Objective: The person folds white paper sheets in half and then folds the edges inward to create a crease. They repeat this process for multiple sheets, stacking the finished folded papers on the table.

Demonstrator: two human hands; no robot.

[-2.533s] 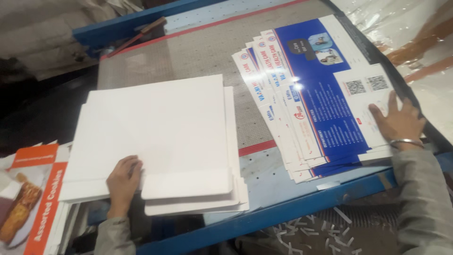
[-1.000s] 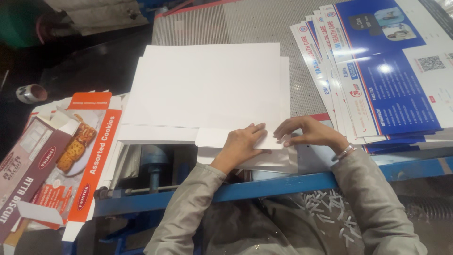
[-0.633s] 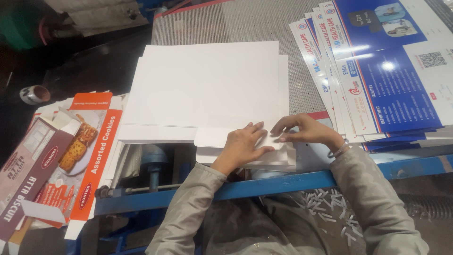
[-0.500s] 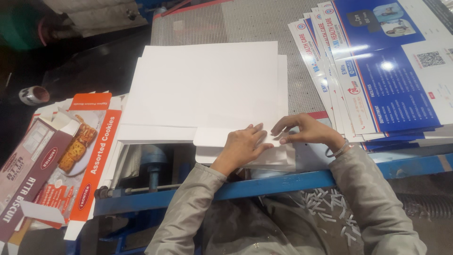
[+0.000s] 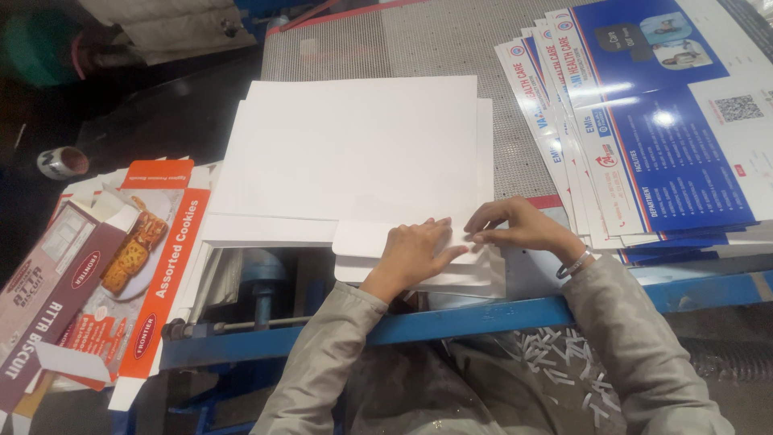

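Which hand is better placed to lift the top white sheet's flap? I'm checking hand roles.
Probably the right hand: its fingertips pinch at the flap edge, while the left hand lies flat, pressing it.
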